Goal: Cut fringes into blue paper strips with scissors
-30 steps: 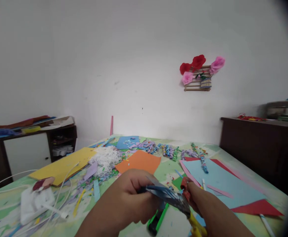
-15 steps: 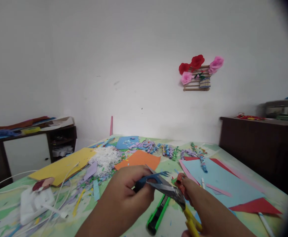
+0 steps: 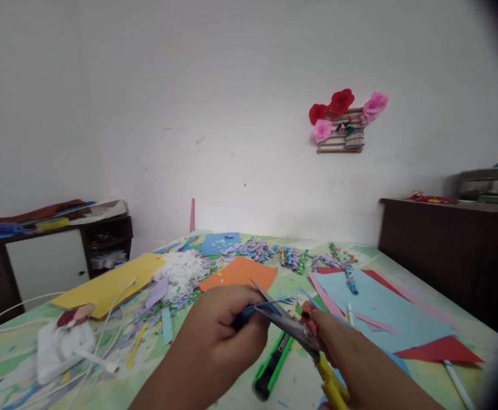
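Note:
My left hand [image 3: 227,324] is closed, thumb on top, around a piece of blue paper [image 3: 277,306] with a fringed end pointing right. The scissors [image 3: 302,336] have yellow handles and metal blades. Their blades are parted and lie along the blue paper, the tips close to my left fingers. My right hand [image 3: 351,347] is closed on the scissors, with its lower fingers partly out of view. A small orange-red paper roll [image 3: 307,316] also sits pinched at that hand's fingertips. On the table below lies a green box cutter [image 3: 273,367].
White shredded paper [image 3: 184,273] lies beside yellow sheets [image 3: 116,279] and an orange sheet [image 3: 240,275]. A light blue sheet [image 3: 394,313] covers red paper at right. Curled paper pieces [image 3: 289,257] line the back. A white charger [image 3: 63,347] with cables lies at left.
The blue paper has tilted, so its fringe shows flatter and narrower. The scissor blades have shifted slightly against it. Both hands keep their holds.

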The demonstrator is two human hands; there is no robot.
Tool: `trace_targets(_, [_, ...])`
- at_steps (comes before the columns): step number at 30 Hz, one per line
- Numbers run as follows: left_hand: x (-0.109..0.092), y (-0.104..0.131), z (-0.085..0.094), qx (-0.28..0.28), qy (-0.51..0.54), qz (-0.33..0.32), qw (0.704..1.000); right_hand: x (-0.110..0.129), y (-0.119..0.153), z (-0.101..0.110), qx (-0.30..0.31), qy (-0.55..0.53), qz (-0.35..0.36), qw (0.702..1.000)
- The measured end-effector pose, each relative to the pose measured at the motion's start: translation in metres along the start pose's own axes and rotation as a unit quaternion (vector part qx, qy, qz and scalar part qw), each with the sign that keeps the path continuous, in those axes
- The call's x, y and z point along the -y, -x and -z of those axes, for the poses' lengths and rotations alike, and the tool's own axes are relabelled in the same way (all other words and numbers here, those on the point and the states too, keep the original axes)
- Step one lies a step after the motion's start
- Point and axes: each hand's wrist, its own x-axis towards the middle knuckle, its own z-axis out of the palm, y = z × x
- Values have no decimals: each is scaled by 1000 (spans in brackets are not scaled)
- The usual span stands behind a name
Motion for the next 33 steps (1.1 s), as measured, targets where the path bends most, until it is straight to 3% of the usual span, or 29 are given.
trace_targets(11, [0,-3,0,23,8,6,1000,-7,0,-8,9,40,7,999])
trace_targets(20, [-3,-5,7,90,71,54,992,-10,-2,-13,-113,81,35,990])
trace_targets(28, [-1,-8,10,148,258,162,941,-9,-6,-16,-143,105,29,984])
trace_targets(33, [2,-10,7,155,316,215,911,-8,-6,-9,-106,85,15,991])
